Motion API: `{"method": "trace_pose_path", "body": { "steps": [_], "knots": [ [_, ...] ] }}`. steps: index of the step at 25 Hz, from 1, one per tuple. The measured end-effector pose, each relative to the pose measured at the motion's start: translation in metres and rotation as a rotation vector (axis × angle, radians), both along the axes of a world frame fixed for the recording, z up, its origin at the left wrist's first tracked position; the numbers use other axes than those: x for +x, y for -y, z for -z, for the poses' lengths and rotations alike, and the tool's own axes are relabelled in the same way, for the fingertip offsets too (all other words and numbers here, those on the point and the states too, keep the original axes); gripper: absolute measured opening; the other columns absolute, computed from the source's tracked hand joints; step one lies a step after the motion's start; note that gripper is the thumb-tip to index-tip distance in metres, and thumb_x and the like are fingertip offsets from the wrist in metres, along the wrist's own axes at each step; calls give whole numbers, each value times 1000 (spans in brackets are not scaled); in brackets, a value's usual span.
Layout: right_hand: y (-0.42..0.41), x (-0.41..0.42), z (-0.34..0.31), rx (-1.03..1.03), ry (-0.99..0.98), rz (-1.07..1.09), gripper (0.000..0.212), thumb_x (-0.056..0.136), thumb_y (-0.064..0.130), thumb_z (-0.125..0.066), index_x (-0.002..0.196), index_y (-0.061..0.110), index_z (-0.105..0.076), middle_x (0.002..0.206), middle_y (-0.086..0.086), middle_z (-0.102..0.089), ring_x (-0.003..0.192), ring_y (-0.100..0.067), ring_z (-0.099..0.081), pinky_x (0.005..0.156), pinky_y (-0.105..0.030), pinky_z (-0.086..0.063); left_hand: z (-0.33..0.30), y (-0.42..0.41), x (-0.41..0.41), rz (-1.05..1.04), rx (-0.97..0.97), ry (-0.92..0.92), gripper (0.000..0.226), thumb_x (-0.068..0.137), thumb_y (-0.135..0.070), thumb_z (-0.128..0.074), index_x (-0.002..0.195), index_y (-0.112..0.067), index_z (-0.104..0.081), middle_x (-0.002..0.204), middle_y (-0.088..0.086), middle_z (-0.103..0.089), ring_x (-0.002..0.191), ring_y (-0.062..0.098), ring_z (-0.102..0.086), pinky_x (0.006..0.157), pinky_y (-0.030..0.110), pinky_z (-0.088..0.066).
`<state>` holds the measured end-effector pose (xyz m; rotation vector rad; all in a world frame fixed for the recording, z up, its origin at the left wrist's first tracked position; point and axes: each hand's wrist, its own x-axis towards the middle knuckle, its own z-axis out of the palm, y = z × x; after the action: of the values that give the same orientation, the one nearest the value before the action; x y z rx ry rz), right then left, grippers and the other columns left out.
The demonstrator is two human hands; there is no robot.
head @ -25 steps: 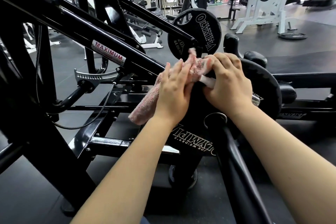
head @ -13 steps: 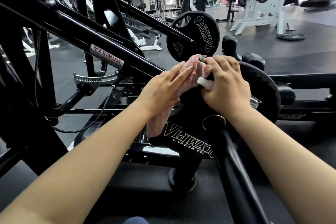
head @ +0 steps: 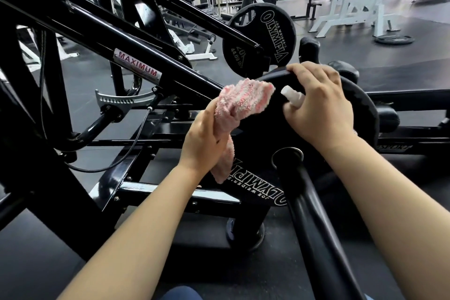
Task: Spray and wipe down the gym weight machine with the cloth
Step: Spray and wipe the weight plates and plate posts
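fluffy cloth (head: 243,101) (pink), glossy metal frame (head: 136,58)

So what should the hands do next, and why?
Probably press the cloth back onto the near plate and rub. The left hand grips it bunched just off the face, while the right hand steadies the rim and holds the sprayer.

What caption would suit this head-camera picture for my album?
Left hand grips a pink cloth against a black weight plate; right hand holds a small spray bottle at its rim.
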<state>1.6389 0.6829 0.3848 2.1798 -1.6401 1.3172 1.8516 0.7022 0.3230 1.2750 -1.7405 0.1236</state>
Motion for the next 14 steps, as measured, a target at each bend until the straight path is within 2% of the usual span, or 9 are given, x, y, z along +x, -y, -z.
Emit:
{"method": "trace_pose_path", "body": {
  "steps": [2,4,8,9,12,14],
  "knots": [
    [0,-8,0,23,35,22,61,77,14,-57,137,23,-48,139,9,-46,131,-17,-32,88,-39,-45,3,-2,5,24,72,-96,68,82,-2,-66,136,-24,-30,125,14,-52,109,24,-53,86,33,-44],
    [0,-18,2,22,72,42,61,78,11,-56,137,22,-47,139,7,-47,130,-20,-34,93,-39,-42,3,-4,5,53,99,-166,63,83,-1,-65,138,-15,-36,122,3,-47,111,14,-47,91,30,-42],
    [-2,-43,10,77,142,108,60,80,11,-54,139,21,-44,141,3,-47,131,-24,-35,97,-42,-38,6,-11,3,104,125,-265,57,87,4,-59,138,-7,-37,121,-3,-41,111,-3,-41,92,2,-34],
    [-3,-48,14,96,162,128,60,81,12,-54,139,21,-43,142,3,-46,132,-25,-35,97,-43,-38,11,-13,6,78,169,-291,56,88,3,-57,139,-6,-37,122,-2,-42,112,-1,-42,92,3,-34],
    [-5,-61,21,140,205,154,59,85,15,-55,142,16,-40,143,-1,-45,132,-27,-38,98,-44,-38,35,-22,18,-15,372,-402,43,92,-8,-54,134,-11,-45,117,2,-54,111,15,-52,90,20,-39],
    [-9,-64,18,184,219,190,61,84,15,-55,143,14,-39,146,-3,-42,134,-25,-37,101,-41,-36,40,-28,24,-72,480,-607,27,95,-17,-51,121,-9,-55,109,5,-61,113,26,-56,87,25,-41]
  ]
}}
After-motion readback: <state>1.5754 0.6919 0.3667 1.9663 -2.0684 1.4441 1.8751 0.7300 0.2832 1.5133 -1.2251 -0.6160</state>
